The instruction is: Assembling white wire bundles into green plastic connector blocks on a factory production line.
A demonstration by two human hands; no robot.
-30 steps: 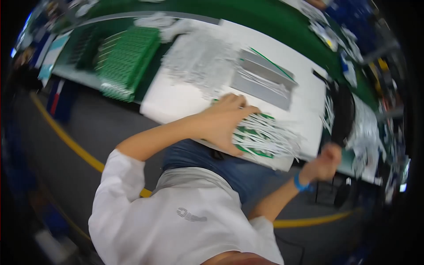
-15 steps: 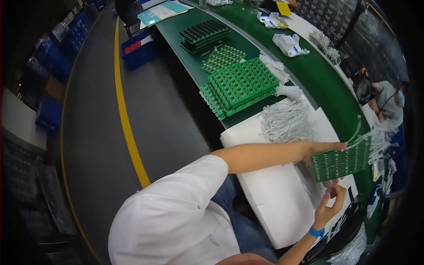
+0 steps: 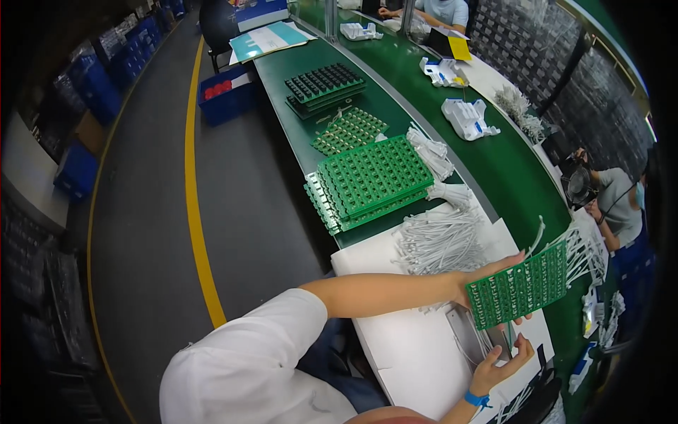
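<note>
My left hand grips a green circuit board panel by its near left end, the thumb along the upper edge and fingertips showing below. The panel is tilted, its rows of small parts facing me. White wires fan out beyond its far right end. Just under the panel's lower edge is my right hand, fingers apart, with nothing visible in it; a blue band circles that wrist. Beneath the hands, a metal-looking fixture partly shows on the white sheet. A heap of white wires lies beyond my left forearm.
Stacked green panels sit farther up the bench, with black-topped boards behind. A green conveyor carrying white plastic housings runs alongside. A co-worker is at the right. A blue bin stands on the floor.
My right hand has dropped away from the panel's lower edge and its fingers have spread. The panel, still in my left hand, now faces me more. The whole view has shifted somewhat.
</note>
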